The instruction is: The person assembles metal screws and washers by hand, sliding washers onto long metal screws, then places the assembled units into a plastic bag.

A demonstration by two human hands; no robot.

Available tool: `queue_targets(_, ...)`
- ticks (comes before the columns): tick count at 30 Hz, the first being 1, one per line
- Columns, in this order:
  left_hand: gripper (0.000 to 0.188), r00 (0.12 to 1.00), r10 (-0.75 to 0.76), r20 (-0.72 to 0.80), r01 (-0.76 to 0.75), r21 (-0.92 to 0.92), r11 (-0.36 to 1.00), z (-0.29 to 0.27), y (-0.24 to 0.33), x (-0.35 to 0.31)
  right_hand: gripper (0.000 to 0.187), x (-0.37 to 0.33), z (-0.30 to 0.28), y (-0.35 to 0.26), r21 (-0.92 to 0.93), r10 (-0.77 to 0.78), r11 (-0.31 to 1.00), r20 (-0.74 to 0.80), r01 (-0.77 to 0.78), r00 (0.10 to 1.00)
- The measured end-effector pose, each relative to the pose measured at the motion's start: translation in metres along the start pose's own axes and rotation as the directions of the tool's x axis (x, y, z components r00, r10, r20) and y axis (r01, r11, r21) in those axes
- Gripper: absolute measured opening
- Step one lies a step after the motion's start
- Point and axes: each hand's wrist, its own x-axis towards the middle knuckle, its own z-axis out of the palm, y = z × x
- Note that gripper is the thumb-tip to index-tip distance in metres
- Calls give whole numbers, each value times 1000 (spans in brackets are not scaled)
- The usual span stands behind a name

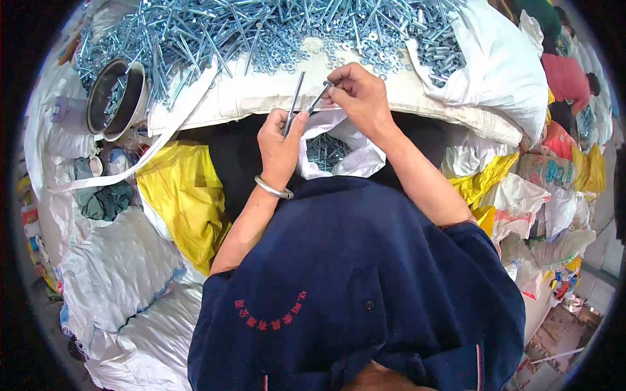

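Note:
My left hand [280, 144] is closed around two long silver bolts. One bolt [297, 98] points up and away from the fist; the other bolt [317, 99] slants toward my right hand [362, 99]. The right thumb and fingertips pinch together at that slanting bolt's upper end, on a small metal ring [328, 84] that looks like a washer or nut. Just below both hands, an open white bag [368, 159] in my lap holds many metal bolts [328, 151].
A heap of long bolts [195, 32] and loose washers [375, 55] covers the cloth-topped work surface [261, 94]. At the left stands a dark bowl [140, 94] with several bolts. White sacks [124, 267] and yellow sacks [182, 195] surround me. Another person [564, 81] is at the far right.

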Motion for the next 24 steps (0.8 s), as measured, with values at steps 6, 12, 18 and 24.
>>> queue_targets(6, 33, 999, 21, -42, -19, 53, 998, 1, 1, 0, 12, -4, 6, -3, -362, -316, 885, -5, 293, 949)
queue_targets(12, 34, 1000, -17, -20, 18, 48, 999, 0, -3, 3, 24, 4, -3, -8, -540, -519, 593, 311, 597, 797)
queue_targets(18, 35, 985, -156, 73, 167, -165, 972, -1, -4, 9, 20, 78, -22, 5, -748, -478, 391, 333, 537, 812)
queue_targets(24, 37, 986, -140, 90, 153, -153, 976, 2, 2, 10, 18, 129, -8, 30, -899, -346, 144, 346, 414, 872)
